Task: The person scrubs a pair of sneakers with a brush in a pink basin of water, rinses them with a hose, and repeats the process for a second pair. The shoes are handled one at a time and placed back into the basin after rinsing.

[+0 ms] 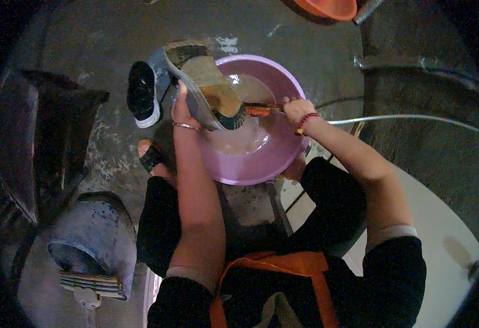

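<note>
My left hand holds a worn shoe over the left side of a pink plastic basin. The shoe's sole faces up, tan with dark patches at both ends. Cloudy water lies in the basin. In my right hand is a brush with orange bristles, its tip close to the toe end of the sole; whether they touch I cannot tell. A black shoe with a white sole stands on the floor left of the basin.
A grey bucket-like container with a slatted piece sits at lower left, near a dark object. An orange basin is at the top. A pale hose runs right from the pink basin. My sandalled foot is beside it.
</note>
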Available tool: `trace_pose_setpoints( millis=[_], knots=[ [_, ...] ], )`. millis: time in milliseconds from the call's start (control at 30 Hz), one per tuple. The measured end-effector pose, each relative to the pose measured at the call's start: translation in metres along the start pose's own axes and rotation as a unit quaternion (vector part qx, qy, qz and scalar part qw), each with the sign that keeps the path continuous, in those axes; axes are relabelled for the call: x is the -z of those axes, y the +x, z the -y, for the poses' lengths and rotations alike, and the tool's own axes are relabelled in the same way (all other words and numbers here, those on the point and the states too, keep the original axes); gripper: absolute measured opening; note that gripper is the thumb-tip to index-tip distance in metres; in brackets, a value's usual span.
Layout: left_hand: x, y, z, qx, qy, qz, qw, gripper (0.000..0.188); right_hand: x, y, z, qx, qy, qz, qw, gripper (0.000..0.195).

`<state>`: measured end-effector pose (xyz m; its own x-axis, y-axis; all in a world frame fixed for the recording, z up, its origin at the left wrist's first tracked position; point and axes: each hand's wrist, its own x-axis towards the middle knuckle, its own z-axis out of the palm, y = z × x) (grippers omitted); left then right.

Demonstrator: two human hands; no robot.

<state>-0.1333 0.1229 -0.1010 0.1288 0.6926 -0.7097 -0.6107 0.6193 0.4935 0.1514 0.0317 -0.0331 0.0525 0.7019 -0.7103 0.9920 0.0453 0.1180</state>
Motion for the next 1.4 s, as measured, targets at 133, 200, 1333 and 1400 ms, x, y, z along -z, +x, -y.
trace_pose_setpoints(
  millis=[133, 200, 1333, 1400],
  knots=[
    [-0.006, 0.004, 0.006, 0.039, -0.037, -0.022, 0.998, 0.067, 0.058, -0.049, -0.029, -0.076, 0.069, -0.074, 0.992, 0.03],
    [-0.017, -0.002, 0.005, 0.015, -0.019, 0.035, 0.999, 0.069, 0.099, -0.082, -0.031, -0.103, 0.113, -0.132, 0.979, 0.033],
    [-0.064, 0.018, 0.049, 0.224, -0.178, 0.182, 0.941, 0.045, 0.163, -0.032, 0.024, -0.056, 0.439, -0.298, 0.845, 0.041],
    [-0.062, 0.018, 0.05, 0.213, -0.184, 0.191, 0.94, 0.045, 0.163, -0.029, 0.026, -0.061, 0.437, -0.294, 0.848, 0.04]
  ],
)
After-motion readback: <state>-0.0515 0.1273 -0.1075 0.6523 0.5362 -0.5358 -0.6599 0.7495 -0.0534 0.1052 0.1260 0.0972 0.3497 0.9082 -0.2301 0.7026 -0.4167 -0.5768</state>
